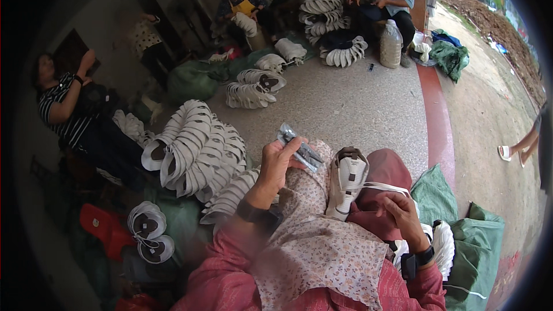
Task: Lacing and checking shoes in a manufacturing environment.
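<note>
The left hand (276, 164) has its grip closed around a small clear packet (309, 157) with dark pieces inside, held above the lap. Just right of it, a pale shoe upper (348, 181) stands on the lap, between the flowered apron (322, 265) and the red-clad knee (389, 167). A white lace (383, 186) runs from the shoe upper across that knee toward the right hand (403, 216). The right hand's fingers are curled beside the lace; I cannot tell whether its grip pinches it.

Nested stacks of shoe uppers (199, 150) lie to the left, near a red stool (103, 231). A green sack (475, 262) sits at the right. Across the speckled floor (368, 103), a person in a yellow apron (245, 8) holds more uppers.
</note>
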Demonstrator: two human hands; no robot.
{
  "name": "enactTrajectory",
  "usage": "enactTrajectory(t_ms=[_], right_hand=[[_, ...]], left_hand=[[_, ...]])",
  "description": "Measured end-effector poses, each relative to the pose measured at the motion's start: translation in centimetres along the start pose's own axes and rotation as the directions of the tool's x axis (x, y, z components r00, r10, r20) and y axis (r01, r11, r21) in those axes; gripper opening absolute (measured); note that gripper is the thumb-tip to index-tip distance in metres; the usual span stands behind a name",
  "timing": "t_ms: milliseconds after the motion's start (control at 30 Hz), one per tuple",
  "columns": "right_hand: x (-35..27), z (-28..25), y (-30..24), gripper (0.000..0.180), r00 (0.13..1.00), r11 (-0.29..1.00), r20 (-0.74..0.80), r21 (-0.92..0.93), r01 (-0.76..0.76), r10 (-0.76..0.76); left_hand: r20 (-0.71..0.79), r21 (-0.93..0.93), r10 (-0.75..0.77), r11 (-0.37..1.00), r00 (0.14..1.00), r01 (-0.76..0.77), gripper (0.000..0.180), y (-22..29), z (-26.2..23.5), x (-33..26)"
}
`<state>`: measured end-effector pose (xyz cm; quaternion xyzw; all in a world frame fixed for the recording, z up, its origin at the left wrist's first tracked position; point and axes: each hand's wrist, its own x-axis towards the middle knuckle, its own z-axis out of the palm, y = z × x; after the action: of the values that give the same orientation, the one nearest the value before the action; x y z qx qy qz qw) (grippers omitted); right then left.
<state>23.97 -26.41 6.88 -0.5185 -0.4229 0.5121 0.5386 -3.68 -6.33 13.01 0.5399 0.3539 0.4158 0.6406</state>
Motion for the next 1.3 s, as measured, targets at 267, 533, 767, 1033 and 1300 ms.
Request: enactTrajectory(t_ms=[267, 533, 767, 1033, 1300], right_hand=[[1.8, 3.4, -2.2, 0.025, 0.981, 0.998, 0.193, -0.053, 0.034, -0.024], [4.3, 6.8, -3.3, 0.017, 0.902, 0.924, 0.403, 0.266, -0.275, 0.152], [4.1, 5.3, -1.4, 0.013, 0.918, 0.905, 0.361, 0.314, -0.287, 0.166], [3.8, 4.2, -1.4, 0.016, 0.965, 0.951, 0.257, 0.279, -0.132, 0.058], [4.3, 3.1, -0.9, 0.022, 0.96, 0.837, 0.271, 0.507, -0.204, 0.07]], left_hand=[[0.025, -0.085, -0.042, 0.995, 0.999, 0.044, 0.051, 0.4, 1.4, -3.6], [0.126, 0.112, -0.113, 0.989, 0.986, 0.099, 0.055, 0.1, 3.4, -4.6], [0.132, 0.022, -0.084, 0.996, 0.988, 0.082, 0.05, 0.4, 3.1, -4.3], [0.176, 0.192, -0.086, 0.98, 0.981, 0.051, 0.02, 0.2, 2.9, -4.2], [0.145, 0.222, -0.203, 0.961, 0.968, 0.168, 0.019, -0.1, 2.7, -4.5]])
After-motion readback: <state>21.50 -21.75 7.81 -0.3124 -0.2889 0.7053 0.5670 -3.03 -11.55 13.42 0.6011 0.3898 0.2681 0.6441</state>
